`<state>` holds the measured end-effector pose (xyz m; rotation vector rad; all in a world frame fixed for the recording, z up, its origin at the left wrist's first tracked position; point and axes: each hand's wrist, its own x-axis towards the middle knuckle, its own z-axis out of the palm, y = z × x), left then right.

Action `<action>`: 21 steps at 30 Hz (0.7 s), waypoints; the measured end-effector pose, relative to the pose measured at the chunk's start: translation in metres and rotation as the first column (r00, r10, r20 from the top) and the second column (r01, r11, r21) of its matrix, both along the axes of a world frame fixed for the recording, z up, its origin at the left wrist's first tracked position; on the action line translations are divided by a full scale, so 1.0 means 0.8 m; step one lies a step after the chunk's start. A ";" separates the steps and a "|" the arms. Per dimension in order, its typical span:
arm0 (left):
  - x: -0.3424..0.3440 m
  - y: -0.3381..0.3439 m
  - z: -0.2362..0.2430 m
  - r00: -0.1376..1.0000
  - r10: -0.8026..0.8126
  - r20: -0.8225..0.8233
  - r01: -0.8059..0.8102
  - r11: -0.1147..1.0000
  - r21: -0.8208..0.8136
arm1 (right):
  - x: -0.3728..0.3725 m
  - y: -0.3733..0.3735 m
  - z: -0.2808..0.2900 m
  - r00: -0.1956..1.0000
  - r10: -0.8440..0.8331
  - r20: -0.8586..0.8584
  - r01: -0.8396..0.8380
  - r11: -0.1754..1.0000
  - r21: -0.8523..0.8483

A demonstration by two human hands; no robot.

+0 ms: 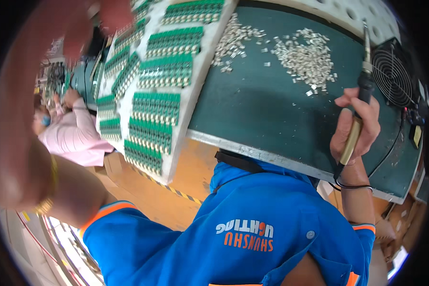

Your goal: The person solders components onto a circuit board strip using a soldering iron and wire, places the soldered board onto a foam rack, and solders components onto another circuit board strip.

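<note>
The right hand (368, 121) grips a soldering iron (365, 86), tip upward, above a green worktop (252, 107) near piled silver components (310, 62). The left hand (21, 76), raised past racked green circuit boards (155, 107), is too blurred to tell whether it holds anything.

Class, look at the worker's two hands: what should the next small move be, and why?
Probably lower the left hand toward the green boards. It is raised close to the camera and blurred, while the right hand holds the iron with its tip pointing away from the person, apart from the boards.
</note>
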<state>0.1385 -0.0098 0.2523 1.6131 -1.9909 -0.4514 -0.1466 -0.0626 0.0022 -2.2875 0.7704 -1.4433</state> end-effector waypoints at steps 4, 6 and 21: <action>0.019 0.145 -0.050 0.951 0.298 -0.079 -0.295 0.954 0.054 | -0.002 0.004 -0.021 0.997 0.029 0.077 -0.025 0.998 -0.061; 0.029 0.207 -0.076 0.876 0.423 -0.232 -0.405 0.906 0.124 | -0.002 0.007 -0.024 0.999 -0.012 0.053 0.016 0.997 -0.080; -0.035 0.335 -0.507 0.604 0.734 -0.312 -0.639 0.679 0.360 | 0.001 -0.006 -0.037 0.993 -0.075 -0.094 0.044 0.952 -0.302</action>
